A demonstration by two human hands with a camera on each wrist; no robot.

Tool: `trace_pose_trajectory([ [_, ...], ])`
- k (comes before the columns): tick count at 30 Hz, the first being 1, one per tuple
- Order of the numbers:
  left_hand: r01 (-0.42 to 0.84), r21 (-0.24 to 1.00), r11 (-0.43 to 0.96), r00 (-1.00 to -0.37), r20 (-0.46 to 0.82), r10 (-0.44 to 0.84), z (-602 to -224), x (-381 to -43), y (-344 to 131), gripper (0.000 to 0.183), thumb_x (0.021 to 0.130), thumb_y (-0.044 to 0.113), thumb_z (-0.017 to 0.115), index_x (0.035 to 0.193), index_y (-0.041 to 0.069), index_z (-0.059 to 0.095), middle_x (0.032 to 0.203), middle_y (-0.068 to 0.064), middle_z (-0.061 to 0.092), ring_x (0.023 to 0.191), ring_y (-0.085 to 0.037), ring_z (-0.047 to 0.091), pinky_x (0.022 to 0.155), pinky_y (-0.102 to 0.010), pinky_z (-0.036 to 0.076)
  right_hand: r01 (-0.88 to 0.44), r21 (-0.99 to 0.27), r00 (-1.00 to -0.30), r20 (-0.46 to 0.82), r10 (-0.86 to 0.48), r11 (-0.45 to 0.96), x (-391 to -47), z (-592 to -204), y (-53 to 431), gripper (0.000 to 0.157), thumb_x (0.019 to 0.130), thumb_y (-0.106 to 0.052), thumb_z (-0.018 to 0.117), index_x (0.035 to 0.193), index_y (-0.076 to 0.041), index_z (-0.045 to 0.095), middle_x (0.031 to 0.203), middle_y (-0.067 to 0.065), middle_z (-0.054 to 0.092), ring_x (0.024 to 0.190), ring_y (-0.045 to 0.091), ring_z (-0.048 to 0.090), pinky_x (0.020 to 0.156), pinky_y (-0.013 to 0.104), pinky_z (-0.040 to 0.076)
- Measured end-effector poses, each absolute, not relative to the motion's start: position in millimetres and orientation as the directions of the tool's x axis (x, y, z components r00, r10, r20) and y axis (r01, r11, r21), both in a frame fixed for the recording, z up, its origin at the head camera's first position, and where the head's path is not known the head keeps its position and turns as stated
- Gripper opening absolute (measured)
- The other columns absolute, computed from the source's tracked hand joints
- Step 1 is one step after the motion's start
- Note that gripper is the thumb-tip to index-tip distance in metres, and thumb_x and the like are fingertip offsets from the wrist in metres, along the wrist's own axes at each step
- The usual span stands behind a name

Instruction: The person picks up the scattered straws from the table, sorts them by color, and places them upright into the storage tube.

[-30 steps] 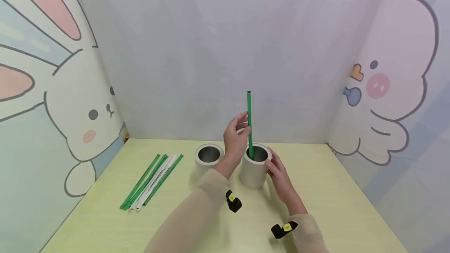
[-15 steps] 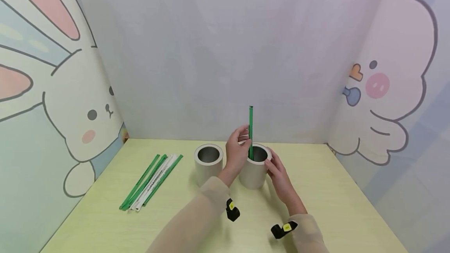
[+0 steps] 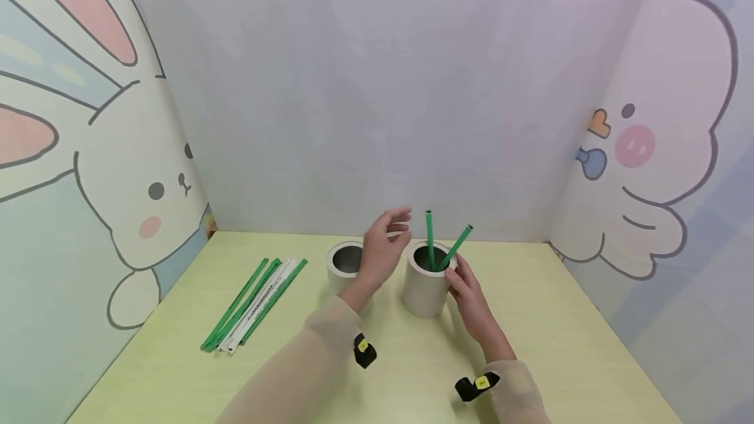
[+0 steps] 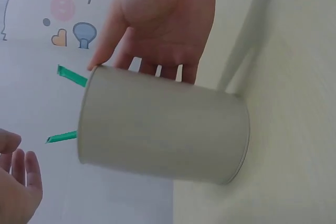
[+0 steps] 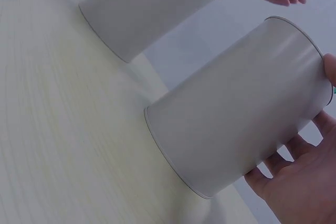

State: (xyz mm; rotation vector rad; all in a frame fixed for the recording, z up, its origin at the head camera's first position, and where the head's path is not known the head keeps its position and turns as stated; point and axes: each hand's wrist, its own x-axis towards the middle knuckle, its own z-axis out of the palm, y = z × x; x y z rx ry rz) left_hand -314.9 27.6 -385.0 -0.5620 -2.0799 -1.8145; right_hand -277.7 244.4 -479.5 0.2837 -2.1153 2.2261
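Note:
A pale grey cylindrical canister stands upright on the table, with two thin green sticks leaning apart inside it and poking out of its mouth. My right hand holds this canister from its right side, thumb near the rim and fingers round the wall, as the left wrist view shows. My left hand hovers just left of the sticks, fingers loosely bent, holding nothing. Behind its wrist, partly hidden, a second matching canister stands; its visible interior looks dark. In the right wrist view both canisters appear tilted by the camera angle.
A loose bundle of long thin green and white sticks, some printed, lies on the left of the light yellow table. A pale cloth wall rises at the back, with cartoon-printed panels on both sides.
My left hand lowered a green stick into the right canister, let it go and drew back left. That stick now leans inside beside another one. My right hand stayed on the canister.

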Motion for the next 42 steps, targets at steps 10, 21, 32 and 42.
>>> trace_pose_trajectory([
  [10, 0.526, 0.815, 0.242, -0.849, 0.516, 0.109, -362, -316, -69, 0.046, 0.098, -0.001, 0.071, 0.141, 0.012, 0.066, 0.133, -0.012, 0.071, 0.116, -0.029, 0.07, 0.1, -0.042, 0.059, -0.162, -0.986, -0.982, 0.164, -0.095, -0.031, -275, -480, 248, 0.066, 0.115, -0.029, 0.044, 0.171, -0.012, 0.014, 0.174, 0.02, 0.018, 0.16, 0.037, 0.017, 0.129, 0.063, 0.014],
  [21, 0.391, 0.72, 0.573, -0.915, 0.371, 0.157, -399, -314, -161, 0.049, 0.1, -0.001, 0.067, 0.147, 0.01, 0.06, 0.142, -0.015, 0.065, 0.123, -0.034, 0.067, 0.1, -0.047, 0.06, -0.169, -0.985, -0.981, 0.172, -0.094, -0.044, -275, -481, 248, 0.065, 0.115, -0.028, 0.044, 0.171, -0.013, 0.015, 0.175, 0.018, 0.018, 0.16, 0.035, 0.017, 0.129, 0.063, 0.014],
  [32, 0.342, 0.563, 0.752, -0.938, 0.257, 0.234, -450, -308, -201, 0.047, 0.091, -0.013, 0.07, 0.136, -0.003, 0.066, 0.126, -0.025, 0.07, 0.105, -0.039, 0.072, 0.088, -0.05, 0.062, -0.163, -0.985, -0.982, 0.167, -0.084, -0.05, -276, -484, 245, 0.064, 0.115, -0.028, 0.045, 0.171, -0.015, 0.017, 0.174, 0.017, 0.021, 0.16, 0.035, 0.019, 0.129, 0.061, 0.015],
  [42, 0.277, 0.478, 0.834, -0.961, 0.142, 0.238, -465, -307, -209, 0.053, 0.084, -0.015, 0.066, 0.135, -0.005, 0.066, 0.12, -0.023, 0.072, 0.105, -0.036, 0.07, 0.087, -0.053, 0.06, -0.172, -0.984, -0.981, 0.175, -0.088, -0.04, -276, -481, 245, 0.065, 0.115, -0.03, 0.044, 0.171, -0.014, 0.016, 0.174, 0.018, 0.021, 0.16, 0.035, 0.019, 0.129, 0.062, 0.015],
])
